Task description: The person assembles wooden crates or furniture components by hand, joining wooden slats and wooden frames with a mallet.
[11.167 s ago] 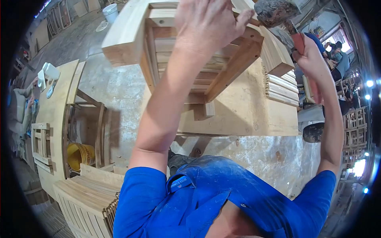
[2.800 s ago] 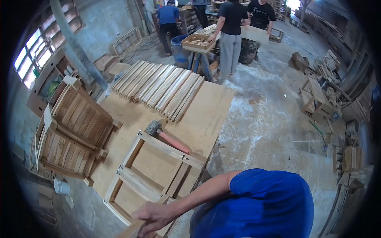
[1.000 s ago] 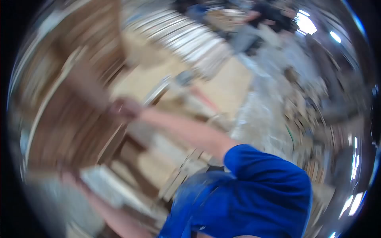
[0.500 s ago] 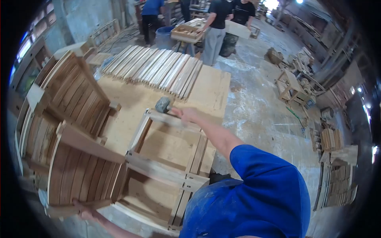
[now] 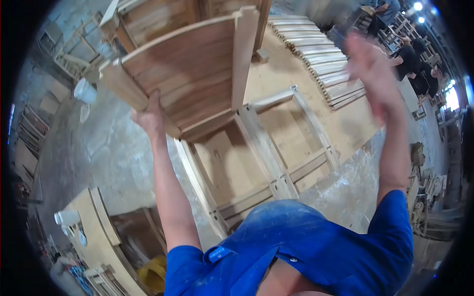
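Observation:
My left hand point(image 5: 150, 117) is wrapped round the edge post of an upright slatted wooden panel point(image 5: 187, 74), thumb on its inner side. The panel's lower end meets a flat wooden frame point(image 5: 261, 143) with two openings, lying on a plywood surface point(image 5: 363, 116). My right hand point(image 5: 368, 69) is raised at the upper right, beyond the frame and near a row of wooden strips point(image 5: 321, 54). Motion smears its fingers, and whether it holds anything is unclear. The mallet cannot be made out.
More slatted panels point(image 5: 158, 22) stand behind the held one. A white bucket point(image 5: 85, 92) is on the floor at the left. Boards point(image 5: 94, 241) and a yellow object point(image 5: 153, 274) lie lower left. Other people point(image 5: 407, 61) are at the upper right.
The view has swung left. My right hand, earlier low at the frame's far edge with a dark-headed mallet, is now lifted. My left hand stays on the panel.

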`<control>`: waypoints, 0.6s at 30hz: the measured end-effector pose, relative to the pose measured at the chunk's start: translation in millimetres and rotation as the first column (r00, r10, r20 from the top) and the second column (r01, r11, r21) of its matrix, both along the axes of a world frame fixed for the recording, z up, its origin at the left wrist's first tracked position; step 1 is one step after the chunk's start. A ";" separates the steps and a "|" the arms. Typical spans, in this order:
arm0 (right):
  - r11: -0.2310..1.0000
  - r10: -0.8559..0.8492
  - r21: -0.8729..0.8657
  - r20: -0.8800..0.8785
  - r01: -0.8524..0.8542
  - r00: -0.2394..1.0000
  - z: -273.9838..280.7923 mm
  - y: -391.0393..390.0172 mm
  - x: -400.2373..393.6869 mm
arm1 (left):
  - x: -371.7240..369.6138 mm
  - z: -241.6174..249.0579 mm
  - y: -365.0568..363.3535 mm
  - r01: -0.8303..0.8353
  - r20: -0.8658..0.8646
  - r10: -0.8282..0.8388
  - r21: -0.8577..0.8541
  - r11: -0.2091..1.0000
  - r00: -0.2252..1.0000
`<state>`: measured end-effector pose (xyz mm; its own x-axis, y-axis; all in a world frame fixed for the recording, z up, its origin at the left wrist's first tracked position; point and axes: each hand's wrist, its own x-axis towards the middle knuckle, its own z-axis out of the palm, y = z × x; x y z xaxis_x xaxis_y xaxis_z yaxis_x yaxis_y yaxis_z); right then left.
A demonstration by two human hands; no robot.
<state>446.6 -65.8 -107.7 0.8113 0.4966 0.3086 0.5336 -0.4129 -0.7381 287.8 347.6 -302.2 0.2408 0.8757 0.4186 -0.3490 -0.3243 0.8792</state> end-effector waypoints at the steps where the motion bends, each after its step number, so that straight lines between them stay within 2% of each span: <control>1: 0.990 -0.083 0.120 0.129 0.068 0.988 34.6 12.0 -15.2 | -2.8 -3.8 -0.6 -0.006 -0.002 0.006 0.012 1.000 1.000; 3: 1.000 0.007 -0.016 0.379 -0.001 0.926 86.2 39.6 -36.0 | -5.1 -3.9 -1.6 -0.051 -0.030 0.052 0.036 0.998 0.998; 4: 0.996 0.058 -0.089 0.458 -0.019 0.887 103.2 53.2 -45.8 | -3.4 -8.3 3.8 -0.054 -0.054 0.055 0.024 0.998 0.997; 6: 0.964 0.187 -0.262 0.532 -0.050 0.826 124.4 85.9 -60.8 | 1.0 -16.0 12.1 -0.071 0.036 0.067 0.152 0.986 0.997; 9: 0.853 0.396 -0.505 0.467 -0.129 0.791 110.8 136.6 -77.7 | -0.8 -19.0 14.9 -0.046 0.026 0.043 0.149 0.988 0.999; 12: 0.708 0.540 -0.679 0.348 -0.191 0.766 68.0 167.6 -86.2 | -3.0 -28.8 17.2 -0.068 -0.044 0.076 0.163 0.984 0.996; 15: 0.769 0.465 -0.619 0.371 -0.159 0.804 90.3 158.6 -79.1 | -0.6 -36.0 20.0 -0.075 -0.055 0.079 0.084 0.994 0.995; 18: 0.854 0.357 -0.511 0.444 -0.094 0.822 119.6 136.4 -69.2 | -0.1 -34.2 18.4 -0.084 -0.044 0.088 0.086 0.993 0.995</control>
